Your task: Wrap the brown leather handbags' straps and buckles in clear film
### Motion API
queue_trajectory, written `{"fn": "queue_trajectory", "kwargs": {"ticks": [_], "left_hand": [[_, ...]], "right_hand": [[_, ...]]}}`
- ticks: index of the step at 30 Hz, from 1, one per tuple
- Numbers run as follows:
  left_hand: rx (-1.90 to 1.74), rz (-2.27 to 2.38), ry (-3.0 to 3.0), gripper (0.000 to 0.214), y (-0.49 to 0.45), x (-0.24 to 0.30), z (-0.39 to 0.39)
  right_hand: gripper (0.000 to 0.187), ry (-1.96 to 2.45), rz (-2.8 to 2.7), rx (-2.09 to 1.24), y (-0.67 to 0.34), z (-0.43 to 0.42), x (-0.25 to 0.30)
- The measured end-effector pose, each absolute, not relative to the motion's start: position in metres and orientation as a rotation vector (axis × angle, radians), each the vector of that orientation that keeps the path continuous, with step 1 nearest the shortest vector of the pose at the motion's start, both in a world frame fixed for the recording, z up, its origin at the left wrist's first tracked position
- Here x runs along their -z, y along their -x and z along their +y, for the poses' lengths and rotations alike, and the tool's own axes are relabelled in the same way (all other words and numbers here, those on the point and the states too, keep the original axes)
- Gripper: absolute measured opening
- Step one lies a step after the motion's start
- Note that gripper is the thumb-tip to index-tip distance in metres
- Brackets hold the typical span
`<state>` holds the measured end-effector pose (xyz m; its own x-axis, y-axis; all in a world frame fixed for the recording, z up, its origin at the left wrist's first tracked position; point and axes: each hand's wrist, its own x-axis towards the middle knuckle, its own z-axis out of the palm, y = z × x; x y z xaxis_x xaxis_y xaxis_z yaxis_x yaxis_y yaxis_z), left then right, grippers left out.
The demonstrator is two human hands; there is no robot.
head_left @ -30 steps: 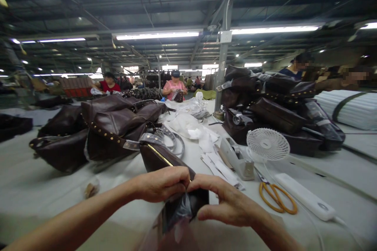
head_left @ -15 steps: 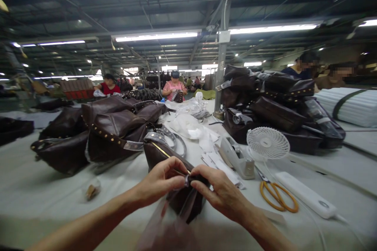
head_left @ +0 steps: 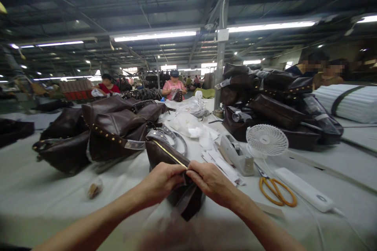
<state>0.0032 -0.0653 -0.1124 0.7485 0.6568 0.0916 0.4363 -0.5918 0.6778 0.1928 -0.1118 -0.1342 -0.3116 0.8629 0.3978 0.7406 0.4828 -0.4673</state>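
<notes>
One head-worn camera looks forward and down, near the fingers (head_left: 195, 167).

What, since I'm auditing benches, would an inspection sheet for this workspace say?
Surface: pale-covered table, creased in places.
Job's things: dark brown bag with gold-coloured zip.
Clutter: loose white wrapping, tape dispenser, orange-handled scissors, white fan.
Hands: left hand and right hand meet, pinching at the zip's near end; exact grip hidden.
Cables: white cable at the end of the oblong white device.
Surroundings: left bag pile, right bag pile, person in pink beyond.
</notes>
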Motion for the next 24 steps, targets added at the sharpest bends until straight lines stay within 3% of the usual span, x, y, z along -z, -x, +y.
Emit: {"fn": "queue_trajectory", "kwargs": {"ticks": [4,9,13,17,24], "left_hand": [[-0.462,0.735,-2.039,0.020,-0.009,0.116,-0.049],[-0.375,0.715,-1.812,0.014,-0.013,0.112,-0.044],[-0.309,0.736,-1.779,0.015,-0.012,0.109,-0.048],[-0.308,0.783,-1.916,0.013,-0.014,0.103,-0.054],[-0.345,0.822,-2.432,0.011,-0.015,0.086,-0.067]], "right_hand": [[0.017,1.309,-2.024,-0.199,-0.192,-0.108,0.138],[0.011,1.266,-1.676,0.314,-0.184,-0.129,0.154],[0.020,1.215,-1.702,0.217,-0.171,-0.149,0.169],[0.015,1.209,-1.581,0.138,-0.160,-0.149,0.174],[0.018,1.310,-1.468,0.171,-0.154,-0.144,0.170]]}}
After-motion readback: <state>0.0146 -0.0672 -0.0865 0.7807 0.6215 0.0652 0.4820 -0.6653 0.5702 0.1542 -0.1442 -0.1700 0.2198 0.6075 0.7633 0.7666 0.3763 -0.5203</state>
